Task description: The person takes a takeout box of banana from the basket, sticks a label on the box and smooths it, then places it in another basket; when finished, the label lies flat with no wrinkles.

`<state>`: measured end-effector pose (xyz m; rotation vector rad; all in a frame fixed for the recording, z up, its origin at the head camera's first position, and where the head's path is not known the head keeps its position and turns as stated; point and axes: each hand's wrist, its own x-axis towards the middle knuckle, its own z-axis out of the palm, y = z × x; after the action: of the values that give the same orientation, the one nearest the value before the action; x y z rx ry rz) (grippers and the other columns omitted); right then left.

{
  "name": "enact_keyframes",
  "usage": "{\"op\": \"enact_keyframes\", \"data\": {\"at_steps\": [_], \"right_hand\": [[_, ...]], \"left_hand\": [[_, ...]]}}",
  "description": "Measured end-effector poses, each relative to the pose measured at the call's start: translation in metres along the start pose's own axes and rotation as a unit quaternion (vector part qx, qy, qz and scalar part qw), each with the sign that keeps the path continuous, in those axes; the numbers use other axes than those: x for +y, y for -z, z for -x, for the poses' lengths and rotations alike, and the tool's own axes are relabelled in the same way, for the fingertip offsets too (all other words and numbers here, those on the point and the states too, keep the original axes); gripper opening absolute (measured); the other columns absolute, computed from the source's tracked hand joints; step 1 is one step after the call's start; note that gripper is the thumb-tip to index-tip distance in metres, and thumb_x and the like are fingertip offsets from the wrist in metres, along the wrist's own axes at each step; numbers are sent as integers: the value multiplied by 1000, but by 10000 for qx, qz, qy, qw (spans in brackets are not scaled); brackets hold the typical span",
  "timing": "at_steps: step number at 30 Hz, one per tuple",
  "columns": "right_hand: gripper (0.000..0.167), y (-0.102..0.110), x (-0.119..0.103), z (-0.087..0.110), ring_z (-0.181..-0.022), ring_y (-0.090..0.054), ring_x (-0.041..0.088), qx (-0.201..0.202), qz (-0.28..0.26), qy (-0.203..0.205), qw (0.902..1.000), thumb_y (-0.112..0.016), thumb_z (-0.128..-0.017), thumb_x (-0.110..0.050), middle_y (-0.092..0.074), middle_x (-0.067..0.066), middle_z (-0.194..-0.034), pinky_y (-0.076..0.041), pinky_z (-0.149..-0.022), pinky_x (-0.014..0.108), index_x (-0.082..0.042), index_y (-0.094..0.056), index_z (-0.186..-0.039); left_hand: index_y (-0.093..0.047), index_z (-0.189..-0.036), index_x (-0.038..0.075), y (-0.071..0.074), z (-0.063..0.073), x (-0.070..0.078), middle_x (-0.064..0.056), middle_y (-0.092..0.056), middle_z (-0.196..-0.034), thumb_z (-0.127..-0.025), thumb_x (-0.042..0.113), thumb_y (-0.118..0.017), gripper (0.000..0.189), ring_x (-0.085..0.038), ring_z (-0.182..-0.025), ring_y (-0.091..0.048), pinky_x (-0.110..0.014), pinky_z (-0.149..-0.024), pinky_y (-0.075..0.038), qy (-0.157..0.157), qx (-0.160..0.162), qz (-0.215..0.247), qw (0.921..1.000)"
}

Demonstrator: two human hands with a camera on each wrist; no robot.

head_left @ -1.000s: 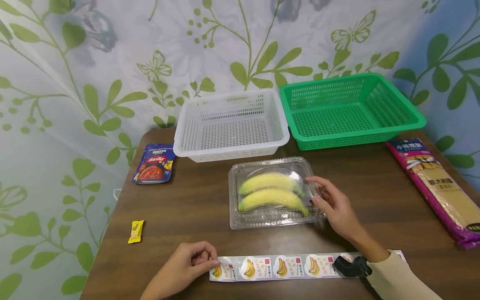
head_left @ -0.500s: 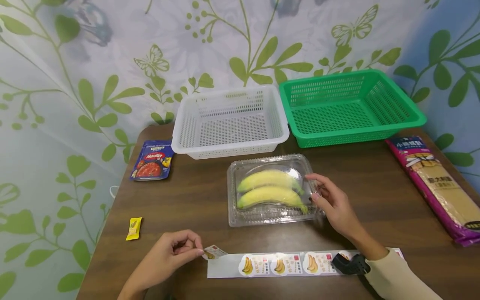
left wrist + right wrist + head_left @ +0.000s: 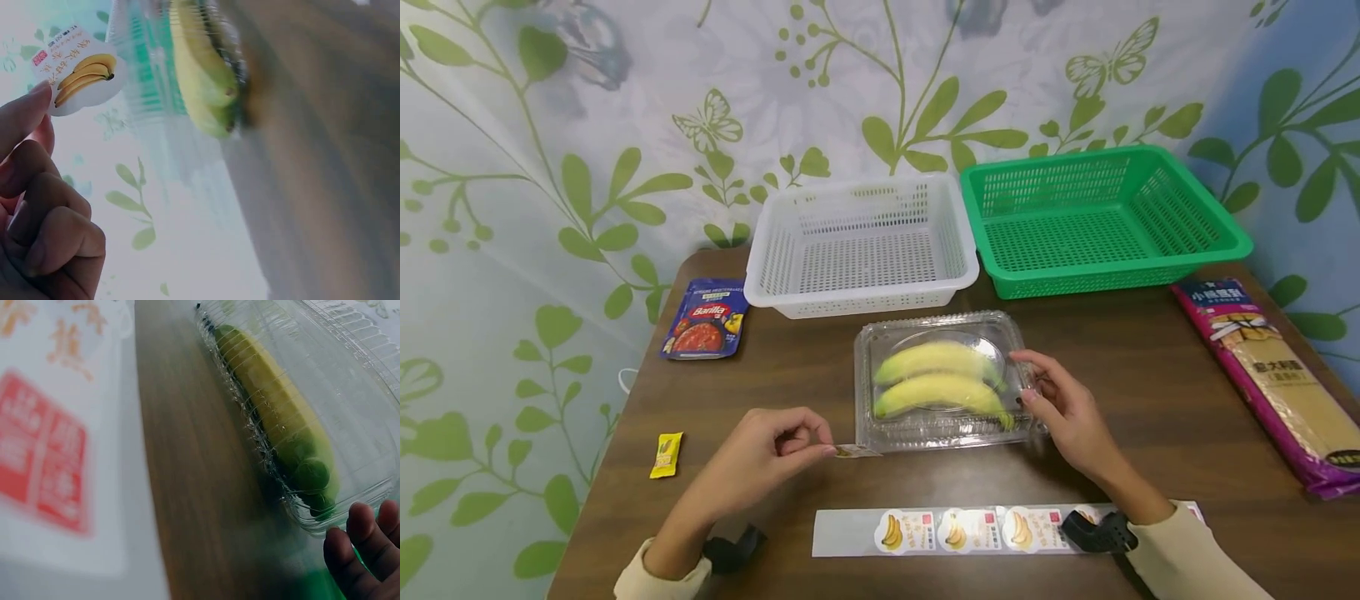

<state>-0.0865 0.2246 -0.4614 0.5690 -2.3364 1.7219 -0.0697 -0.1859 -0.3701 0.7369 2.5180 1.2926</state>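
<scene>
Between thumb and forefinger, my left hand (image 3: 775,458) pinches a white cloud-edged sticker (image 3: 87,72) printed with bananas. The sticker is close to the front left corner of a clear plastic clamshell box (image 3: 917,437). Two yellow bananas (image 3: 936,392) with green ends lie inside it, under the lid. At the box's right side, the fingertips of my right hand (image 3: 1071,417) touch the edge with relaxed fingers. In front of the box lies a strip of banana stickers (image 3: 842,533), its left end bare backing; the right forearm covers part of it.
A white basket (image 3: 861,302) and a green basket (image 3: 1105,279) stand at the back. The blue Barilla pouch (image 3: 703,321) and a small yellow packet (image 3: 666,455) lie left. A long purple noodle pack (image 3: 1273,383) is at the right edge of the wooden table (image 3: 760,367).
The left hand has peeled the leftmost sticker off its strip and carried it up to the box's front left corner. The right hand stays at the box's right side.
</scene>
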Motion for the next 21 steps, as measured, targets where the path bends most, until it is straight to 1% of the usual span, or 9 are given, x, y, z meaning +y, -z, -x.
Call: {"op": "enact_keyframes", "data": {"at_steps": [4, 8, 11, 16, 21], "right_hand": [[48, -1, 1, 1, -63, -46, 13, 24, -108, 2, 9999, -56, -98, 9, -49, 7, -91, -40, -50, 30, -5, -51, -144], [48, -3, 1, 1, -68, -48, 14, 102, -366, 97, 9992, -55, -97, 12, -50, 8, -98, -40, -51, 31, -1, -52, -142], [47, -3, 1, 1, -68, -48, 14, 134, -461, 107, 9988, -55, -96, 13, -50, 8, -98, -40, -51, 33, 1, -52, -141], [47, -3, 0, 1, -68, -49, 14, 99, -484, 10, 9988, -56, -96, 12, -49, 8, -98, -41, -52, 33, 0, -52, -142], [47, -4, -1, 0, -65, -48, 17, 181, -593, 95, 9980, -56, -95, 14, -49, 10, -97, -39, -50, 33, 1, -54, -140]], "left_hand": [[-71, -92, 24, -1, -17, 11, 11, -40, -65, -94, 28, -77, 8, -4, -59, -39, -23, -53, -35, -134, -114, -81, 9998], [-70, -90, 26, -2, -35, 23, 10, -38, -63, -94, 27, -77, 8, -5, -58, -37, -23, -53, -32, -186, -196, -34, 9996], [-70, -89, 27, -4, -49, 30, 10, -36, -63, -94, 26, -77, 9, -5, -58, -34, -23, -54, -30, -253, -245, 49, 9994], [-70, -89, 26, -6, -68, 38, 11, -36, -63, -94, 24, -78, 9, -4, -58, -33, -23, -56, -30, -412, -335, 59, 9986], [-70, -90, 24, -6, -86, 44, 10, -35, -63, -93, 22, -78, 9, -5, -59, -33, -25, -57, -31, -588, -557, -78, 9967]]}}
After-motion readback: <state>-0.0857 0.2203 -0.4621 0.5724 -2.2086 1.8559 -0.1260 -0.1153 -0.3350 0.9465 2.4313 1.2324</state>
